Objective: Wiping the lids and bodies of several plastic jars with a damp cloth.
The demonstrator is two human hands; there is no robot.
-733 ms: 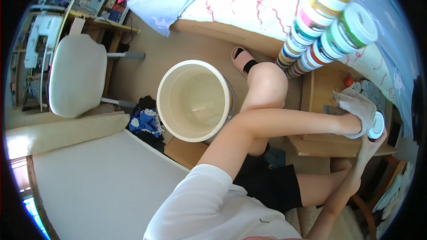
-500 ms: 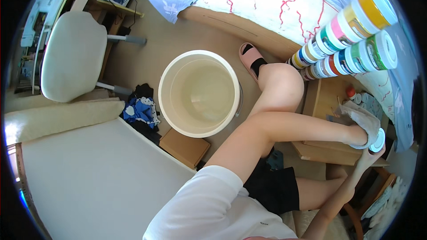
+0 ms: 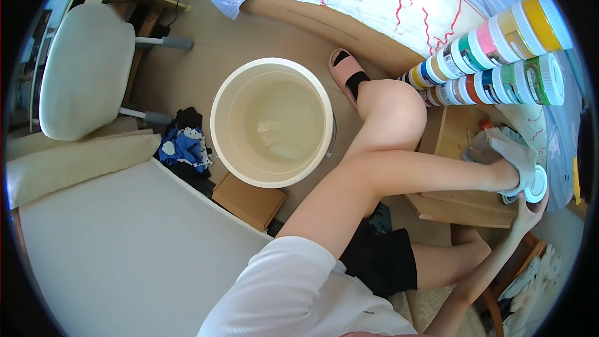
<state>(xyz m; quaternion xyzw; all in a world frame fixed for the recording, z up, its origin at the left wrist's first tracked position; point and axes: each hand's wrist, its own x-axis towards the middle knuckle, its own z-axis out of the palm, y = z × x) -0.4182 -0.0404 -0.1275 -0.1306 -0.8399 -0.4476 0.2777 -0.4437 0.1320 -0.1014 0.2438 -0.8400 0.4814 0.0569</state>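
Observation:
At the right, my right hand [image 3: 531, 211] is wrapped round a jar with a round white lid [image 3: 535, 184]. My left arm reaches across to it, and a grey cloth [image 3: 519, 153] covers most of my left hand [image 3: 506, 175]. The cloth lies against the side of the jar next to the lid. My left fingers are hidden, but the cloth is bunched in them. Just beyond my hands, two tall stacks of jars [image 3: 499, 37] with white lids and coloured bands stand close together.
A cream bucket [image 3: 215, 122] of water stands on the floor. A wooden drawer unit [image 3: 465, 212] is below my hands, with small items on it. Left are a white chair [image 3: 87, 68], crumpled clothes [image 3: 184, 150] and a cardboard box [image 3: 249, 201]. A bed edge [image 3: 337, 28] runs behind.
My view has shifted, so the room slides left in it. Both hands, with the jar and cloth, have moved slightly right, and the white lid faces me more fully.

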